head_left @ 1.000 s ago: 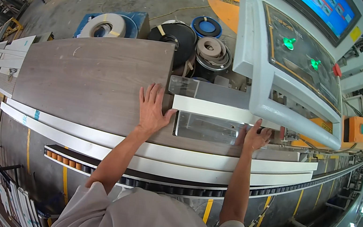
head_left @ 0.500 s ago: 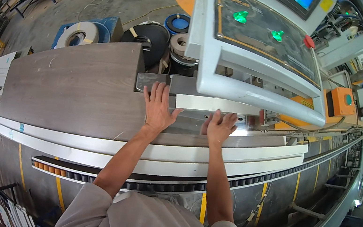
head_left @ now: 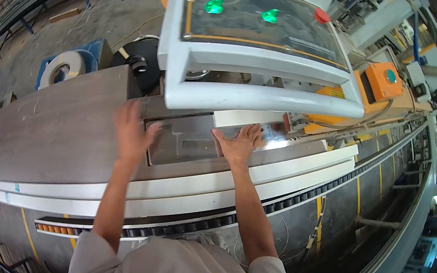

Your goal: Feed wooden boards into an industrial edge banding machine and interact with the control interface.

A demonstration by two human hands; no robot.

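A long dark wood-grain panel point(head_left: 52, 139) is laid flat on the machine bed point(head_left: 176, 187), below the grey control console point(head_left: 256, 45); the left hand point(head_left: 130, 131) and right hand point(head_left: 240, 143) are pressed open-palmed on it, nothing grasped

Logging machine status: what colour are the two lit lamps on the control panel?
Green, both lamps, clearest in the head view.

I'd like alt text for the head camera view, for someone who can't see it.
Seen from above, a person's left hand and right hand press flat on a long grey-brown panel lying on a machine bed, just below a white control console with two green lights. Rolls of edge tape sit on the floor beyond.
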